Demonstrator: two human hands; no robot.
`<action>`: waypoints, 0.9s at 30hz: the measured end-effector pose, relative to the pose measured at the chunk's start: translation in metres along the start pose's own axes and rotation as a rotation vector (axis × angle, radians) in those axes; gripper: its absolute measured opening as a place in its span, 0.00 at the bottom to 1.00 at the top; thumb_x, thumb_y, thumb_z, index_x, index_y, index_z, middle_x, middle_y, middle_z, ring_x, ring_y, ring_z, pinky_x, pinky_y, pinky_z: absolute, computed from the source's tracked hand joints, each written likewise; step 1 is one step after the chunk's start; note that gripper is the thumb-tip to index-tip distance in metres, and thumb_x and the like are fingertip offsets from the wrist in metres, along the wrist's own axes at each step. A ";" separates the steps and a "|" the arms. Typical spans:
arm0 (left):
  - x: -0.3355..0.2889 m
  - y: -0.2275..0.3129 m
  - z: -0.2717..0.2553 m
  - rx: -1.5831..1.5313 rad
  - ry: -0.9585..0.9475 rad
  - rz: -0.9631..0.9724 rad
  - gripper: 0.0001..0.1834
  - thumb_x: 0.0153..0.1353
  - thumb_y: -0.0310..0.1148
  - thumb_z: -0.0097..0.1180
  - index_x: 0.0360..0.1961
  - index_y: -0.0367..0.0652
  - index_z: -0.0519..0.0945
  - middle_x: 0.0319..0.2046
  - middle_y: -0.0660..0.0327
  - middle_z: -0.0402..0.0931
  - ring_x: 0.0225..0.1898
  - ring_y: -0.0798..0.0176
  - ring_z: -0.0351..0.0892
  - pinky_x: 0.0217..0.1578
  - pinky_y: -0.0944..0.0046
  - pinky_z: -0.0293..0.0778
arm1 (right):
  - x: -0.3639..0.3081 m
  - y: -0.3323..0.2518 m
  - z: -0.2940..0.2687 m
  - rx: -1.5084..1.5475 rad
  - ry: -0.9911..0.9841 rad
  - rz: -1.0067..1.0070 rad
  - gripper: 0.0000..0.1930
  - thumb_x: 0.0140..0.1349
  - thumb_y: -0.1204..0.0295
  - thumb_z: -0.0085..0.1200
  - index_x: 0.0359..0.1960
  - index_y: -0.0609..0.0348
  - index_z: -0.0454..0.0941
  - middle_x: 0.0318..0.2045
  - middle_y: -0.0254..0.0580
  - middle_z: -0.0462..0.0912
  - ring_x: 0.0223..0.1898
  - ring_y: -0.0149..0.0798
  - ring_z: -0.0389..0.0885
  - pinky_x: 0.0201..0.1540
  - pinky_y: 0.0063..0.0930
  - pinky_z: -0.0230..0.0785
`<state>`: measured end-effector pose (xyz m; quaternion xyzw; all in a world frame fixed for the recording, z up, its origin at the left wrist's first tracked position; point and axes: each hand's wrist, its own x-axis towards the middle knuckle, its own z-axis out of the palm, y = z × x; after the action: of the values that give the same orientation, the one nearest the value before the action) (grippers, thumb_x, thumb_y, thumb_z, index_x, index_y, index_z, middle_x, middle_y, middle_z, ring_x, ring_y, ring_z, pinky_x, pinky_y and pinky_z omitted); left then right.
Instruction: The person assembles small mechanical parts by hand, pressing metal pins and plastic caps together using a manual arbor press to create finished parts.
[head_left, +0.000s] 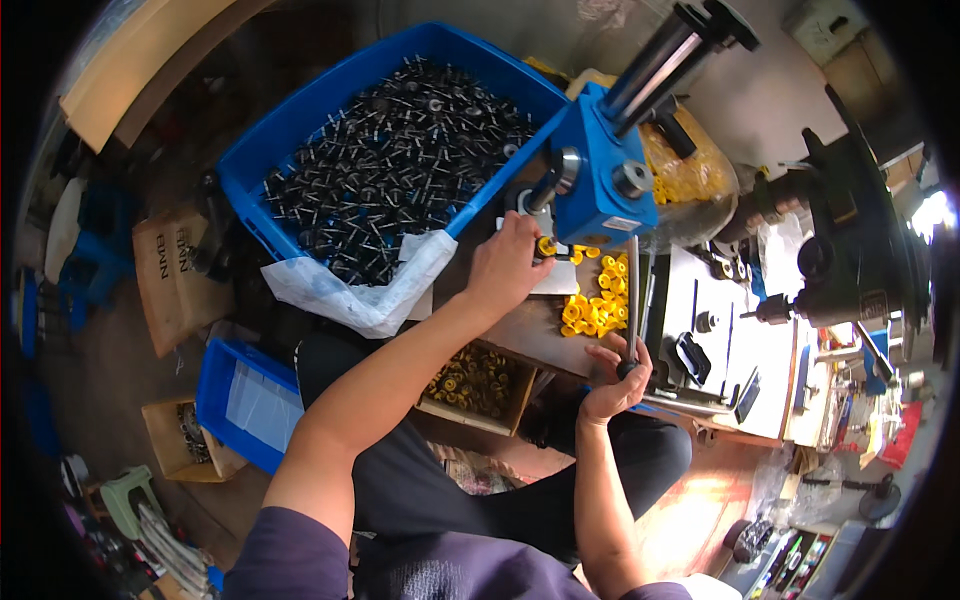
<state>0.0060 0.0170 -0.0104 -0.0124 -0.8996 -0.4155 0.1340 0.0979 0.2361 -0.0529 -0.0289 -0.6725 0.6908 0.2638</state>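
My left hand [508, 262] is at the foot of a blue hand press [603, 180], its fingers closed around a small part with a yellow cap [545, 246]. The fingers hide most of that part. On the right, my right hand [612, 382] grips the long metal lever [634, 300] of the press near its dark end knob. Between my hands, a loose pile of yellow caps [596, 312] lies on the worktop. Left of the press stands a big blue bin [262, 150], filled with black parts that have thin metal shafts [400, 160].
Below the worktop, a wooden box [465, 416] holds yellow-and-dark parts. A white sheet [365, 300] drapes over the bin's near corner. A smaller blue tray [240, 400] and a cardboard box [178, 280] stand left. At right is a dark green machine [850, 230] above a bench.
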 end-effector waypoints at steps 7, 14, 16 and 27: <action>0.008 -0.008 0.002 0.149 0.052 0.079 0.20 0.53 0.39 0.69 0.44 0.43 0.77 0.47 0.56 0.73 0.43 0.48 0.83 0.40 0.52 0.81 | 0.063 -0.137 0.006 0.145 0.072 -0.361 0.24 0.77 0.57 0.35 0.37 0.68 0.74 0.34 0.53 0.80 0.17 0.36 0.71 0.18 0.21 0.64; 0.019 -0.003 0.003 -0.025 0.072 0.046 0.20 0.57 0.37 0.66 0.44 0.35 0.76 0.44 0.52 0.74 0.41 0.43 0.82 0.41 0.50 0.78 | 0.188 -0.189 0.053 0.488 -0.602 -0.144 0.27 0.76 0.54 0.37 0.61 0.65 0.70 0.43 0.47 0.82 0.28 0.35 0.78 0.23 0.26 0.68; 0.018 -0.010 -0.004 -0.016 0.098 0.028 0.21 0.56 0.38 0.67 0.44 0.34 0.77 0.42 0.50 0.75 0.41 0.44 0.82 0.42 0.52 0.78 | 0.169 -0.125 0.058 -0.112 -0.540 0.037 0.19 0.69 0.61 0.54 0.54 0.61 0.79 0.44 0.45 0.86 0.28 0.38 0.83 0.26 0.27 0.73; -0.003 0.030 -0.070 -1.387 -0.239 -0.784 0.13 0.71 0.31 0.47 0.52 0.35 0.74 0.44 0.50 0.80 0.44 0.53 0.85 0.43 0.58 0.83 | 0.131 0.010 0.050 -1.101 -1.004 -0.170 0.06 0.56 0.71 0.59 0.35 0.53 0.83 0.38 0.46 0.84 0.42 0.53 0.84 0.44 0.46 0.76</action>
<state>0.0290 -0.0152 0.0547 0.1795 -0.3838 -0.8921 -0.1571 -0.0376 0.2438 -0.0167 0.2139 -0.9605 0.1617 -0.0749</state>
